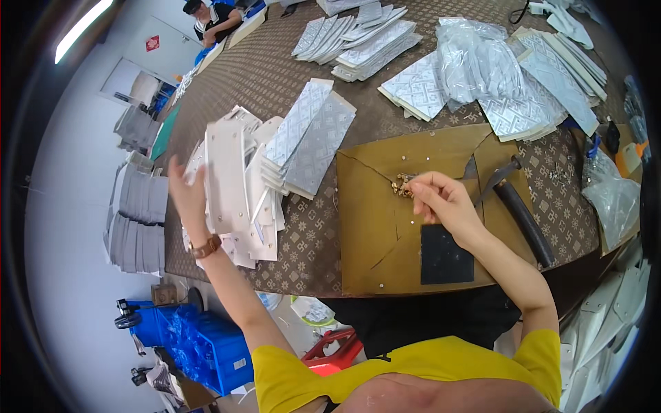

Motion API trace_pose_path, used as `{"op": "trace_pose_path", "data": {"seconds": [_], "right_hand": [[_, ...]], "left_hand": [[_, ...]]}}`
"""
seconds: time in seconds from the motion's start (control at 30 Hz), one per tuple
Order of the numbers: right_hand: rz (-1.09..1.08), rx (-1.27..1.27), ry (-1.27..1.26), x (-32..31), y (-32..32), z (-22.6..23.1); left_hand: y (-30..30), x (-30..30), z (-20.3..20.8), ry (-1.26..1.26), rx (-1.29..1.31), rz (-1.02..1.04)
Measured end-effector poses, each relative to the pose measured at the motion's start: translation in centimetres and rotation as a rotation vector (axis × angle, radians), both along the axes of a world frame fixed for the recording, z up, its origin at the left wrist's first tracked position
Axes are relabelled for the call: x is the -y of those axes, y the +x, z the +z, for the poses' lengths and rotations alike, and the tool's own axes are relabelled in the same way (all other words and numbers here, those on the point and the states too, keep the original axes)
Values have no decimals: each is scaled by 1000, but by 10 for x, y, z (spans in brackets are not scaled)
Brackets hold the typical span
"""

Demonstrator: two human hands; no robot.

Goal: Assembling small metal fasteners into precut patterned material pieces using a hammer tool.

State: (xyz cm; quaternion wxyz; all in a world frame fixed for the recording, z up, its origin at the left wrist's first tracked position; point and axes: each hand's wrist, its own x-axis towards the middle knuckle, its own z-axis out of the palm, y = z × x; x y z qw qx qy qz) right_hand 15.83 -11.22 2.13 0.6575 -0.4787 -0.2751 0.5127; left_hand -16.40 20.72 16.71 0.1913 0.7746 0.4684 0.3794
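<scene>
My right hand (444,203) is closed in a pinch at a small heap of brass-coloured metal pieces (401,186), which look like rivets or snaps. Whatever sits between its fingertips is too small to make out. Under the heap lies a cracked brown board (372,241), with a square black pad (447,255) just below the hand. My left hand (187,196), smeared a little by motion, has thumb and fingers apart. It is beside a stack of white panels (227,172) dotted with small metal studs, and nothing shows in it.
A hammer (520,217) with a dark handle lies along the board's right side. Silver patterned panels (313,141) lean by the white stack. Farther back are more panel piles (379,51) and a clear plastic bag (478,65). A person (215,20) sits at the far left.
</scene>
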Motion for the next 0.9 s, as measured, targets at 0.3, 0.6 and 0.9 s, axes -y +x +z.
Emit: {"op": "trace_pose_path", "data": {"seconds": [0.3, 0.6, 0.9], "right_hand": [[20, 93, -52, -3, -2, -13], [16, 97, -31, -2, 0, -18], [79, 123, 29, 3, -4, -19]], "left_hand": [[65, 216, 34, 629, 876, -874], [111, 272, 43, 806, 1069, -1143], [118, 270, 38, 840, 1111, -1178]]}}
